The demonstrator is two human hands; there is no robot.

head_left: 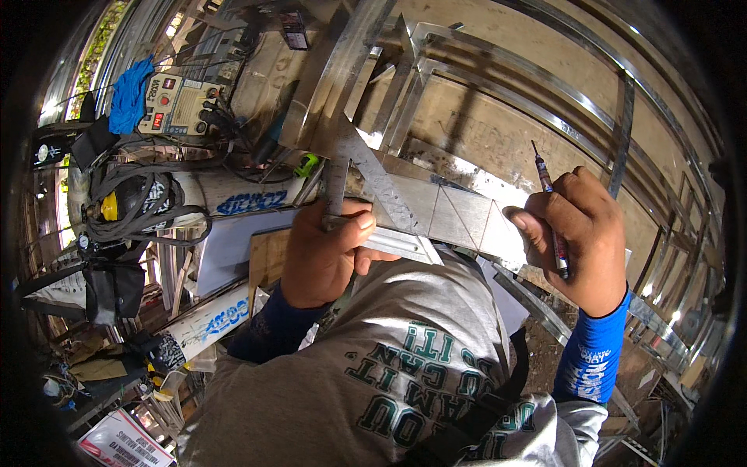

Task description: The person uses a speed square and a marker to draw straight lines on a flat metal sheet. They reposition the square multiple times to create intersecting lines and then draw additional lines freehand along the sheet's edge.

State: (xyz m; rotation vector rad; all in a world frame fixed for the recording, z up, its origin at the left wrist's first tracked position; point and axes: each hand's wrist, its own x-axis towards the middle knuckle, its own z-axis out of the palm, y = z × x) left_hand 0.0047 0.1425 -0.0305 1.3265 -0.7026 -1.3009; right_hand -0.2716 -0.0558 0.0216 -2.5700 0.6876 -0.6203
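Note:
My left hand (pixel 323 253) pinches the edge of a silver triangular square (pixel 381 187), which lies against a flat-faced metal bar (pixel 459 222). Thin slanted lines in a zigzag cross the bar's bright face to the right of the square. Over the bar's right end, my right hand (pixel 587 233) is closed around a slim dark marker pen (pixel 542 167), its narrow tip pointing away from me. Whether the fingers there also touch the bar, I cannot tell.
Welded metal frames (pixel 513 101) lie across the tan board beyond my hands. To the left stand a welding machine (pixel 175 105) with a blue cloth (pixel 131 97) beside it, coiled black cables (pixel 148 222) and white gas cylinders (pixel 245 194). A bright green object (pixel 307 164) sits near the bar.

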